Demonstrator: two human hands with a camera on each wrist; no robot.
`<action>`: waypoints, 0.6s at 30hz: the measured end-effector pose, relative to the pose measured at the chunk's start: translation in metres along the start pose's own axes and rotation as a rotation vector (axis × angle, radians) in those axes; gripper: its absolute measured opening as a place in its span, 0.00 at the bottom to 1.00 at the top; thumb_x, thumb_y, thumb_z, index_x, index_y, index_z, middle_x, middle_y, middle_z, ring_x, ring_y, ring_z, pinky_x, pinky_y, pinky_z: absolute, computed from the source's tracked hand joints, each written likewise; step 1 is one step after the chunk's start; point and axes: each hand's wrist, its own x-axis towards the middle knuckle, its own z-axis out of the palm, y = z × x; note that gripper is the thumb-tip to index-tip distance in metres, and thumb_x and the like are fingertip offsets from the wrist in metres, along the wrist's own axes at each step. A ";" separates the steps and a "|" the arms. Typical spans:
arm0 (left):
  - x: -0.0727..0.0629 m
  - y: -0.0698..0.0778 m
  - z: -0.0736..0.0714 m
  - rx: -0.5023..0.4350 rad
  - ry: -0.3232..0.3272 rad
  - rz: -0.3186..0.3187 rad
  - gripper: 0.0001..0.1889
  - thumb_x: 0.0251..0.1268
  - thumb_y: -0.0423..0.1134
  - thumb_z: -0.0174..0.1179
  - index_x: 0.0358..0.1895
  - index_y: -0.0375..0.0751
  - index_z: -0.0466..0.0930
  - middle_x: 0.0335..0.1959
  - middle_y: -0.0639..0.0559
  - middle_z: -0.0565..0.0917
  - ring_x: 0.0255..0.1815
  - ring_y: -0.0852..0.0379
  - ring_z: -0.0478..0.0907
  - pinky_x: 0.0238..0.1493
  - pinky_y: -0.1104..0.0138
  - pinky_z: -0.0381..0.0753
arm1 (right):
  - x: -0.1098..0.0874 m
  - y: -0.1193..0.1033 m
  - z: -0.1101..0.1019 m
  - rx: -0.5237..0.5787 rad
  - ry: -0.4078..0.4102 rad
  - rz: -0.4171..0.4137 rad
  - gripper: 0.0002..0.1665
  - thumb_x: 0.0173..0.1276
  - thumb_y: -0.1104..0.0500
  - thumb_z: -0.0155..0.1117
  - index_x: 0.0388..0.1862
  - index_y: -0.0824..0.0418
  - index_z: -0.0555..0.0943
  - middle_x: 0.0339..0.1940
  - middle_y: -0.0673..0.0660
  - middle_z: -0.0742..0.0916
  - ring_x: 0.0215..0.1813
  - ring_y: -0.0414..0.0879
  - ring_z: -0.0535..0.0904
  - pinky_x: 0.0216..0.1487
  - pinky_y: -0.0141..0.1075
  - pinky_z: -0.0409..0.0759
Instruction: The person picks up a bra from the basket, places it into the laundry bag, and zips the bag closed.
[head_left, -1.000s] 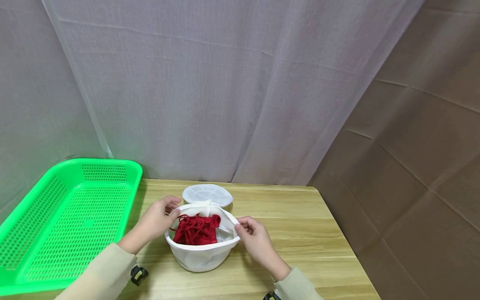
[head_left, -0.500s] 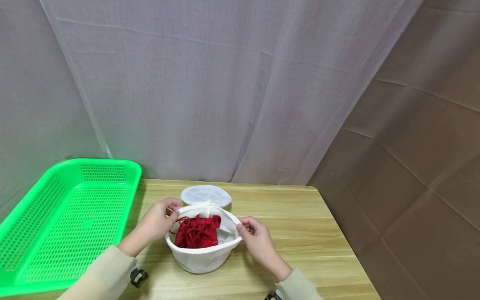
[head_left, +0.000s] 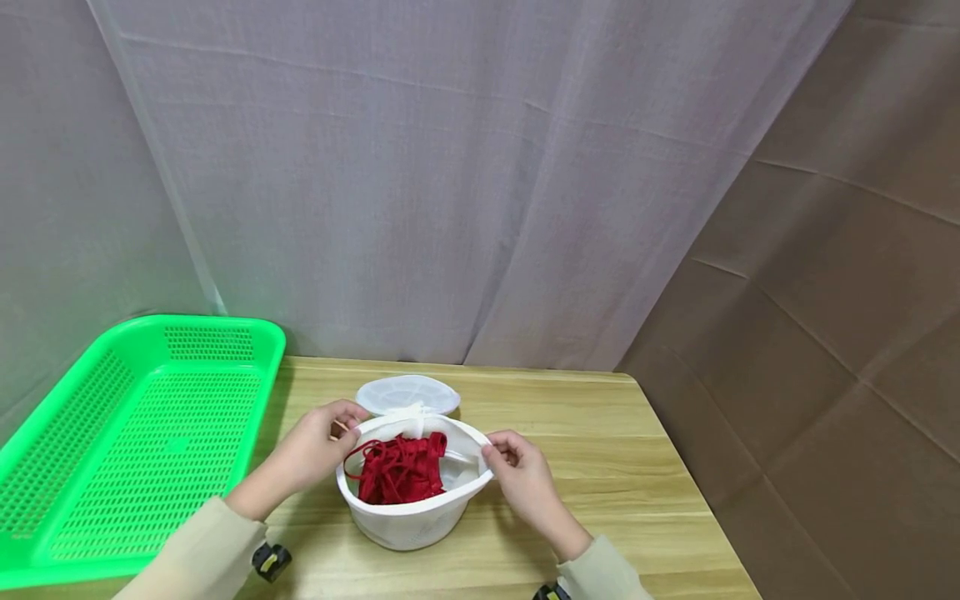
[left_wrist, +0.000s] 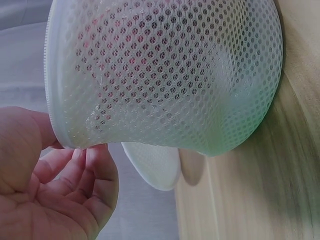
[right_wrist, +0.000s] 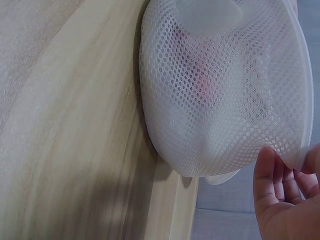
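A white mesh laundry bag (head_left: 405, 529) stands on the table, its round lid (head_left: 407, 393) folded back behind it. Inside lies a red cloth garment (head_left: 405, 475) with thin cords, some trailing toward the left rim; red shows faintly through the mesh in both wrist views. My left hand (head_left: 318, 442) pinches the rim at the left, thumb on one side and fingertips on the other. At the opposite side, my right hand (head_left: 525, 479) pinches the rim, drawing it out to a point. The zipper edge (left_wrist: 48, 65) shows close up in the left wrist view.
A green perforated plastic basket (head_left: 258, 392) sits to the left, near my left forearm. The wooden table (head_left: 600, 467) ends at a grey curtain (head_left: 375, 208) behind and a brown cloth partition (head_left: 825, 317) at the right.
My right hand has shifted slightly right and the bag has come a little right and nearer with it. The lid behind has slid slightly left and lower in view. Both hands keep their hold.
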 end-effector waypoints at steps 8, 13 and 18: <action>0.002 -0.001 0.000 -0.021 0.002 -0.008 0.09 0.64 0.28 0.58 0.46 0.35 0.79 0.33 0.50 0.80 0.34 0.55 0.77 0.33 0.65 0.78 | -0.001 0.002 0.000 -0.006 -0.004 0.001 0.05 0.68 0.62 0.64 0.41 0.59 0.83 0.31 0.52 0.82 0.32 0.45 0.76 0.30 0.30 0.76; 0.011 -0.005 -0.003 -0.048 0.039 -0.021 0.09 0.66 0.31 0.57 0.47 0.34 0.79 0.35 0.47 0.80 0.36 0.53 0.78 0.37 0.63 0.78 | -0.003 0.002 -0.001 0.003 -0.004 -0.007 0.05 0.68 0.62 0.64 0.41 0.60 0.83 0.30 0.53 0.83 0.31 0.45 0.76 0.29 0.30 0.76; 0.023 -0.009 -0.005 -0.103 0.062 -0.102 0.14 0.67 0.33 0.56 0.52 0.28 0.76 0.38 0.43 0.79 0.37 0.50 0.77 0.36 0.63 0.77 | -0.005 0.002 -0.001 0.008 -0.009 -0.022 0.07 0.68 0.62 0.64 0.43 0.61 0.83 0.31 0.54 0.83 0.32 0.44 0.76 0.30 0.29 0.77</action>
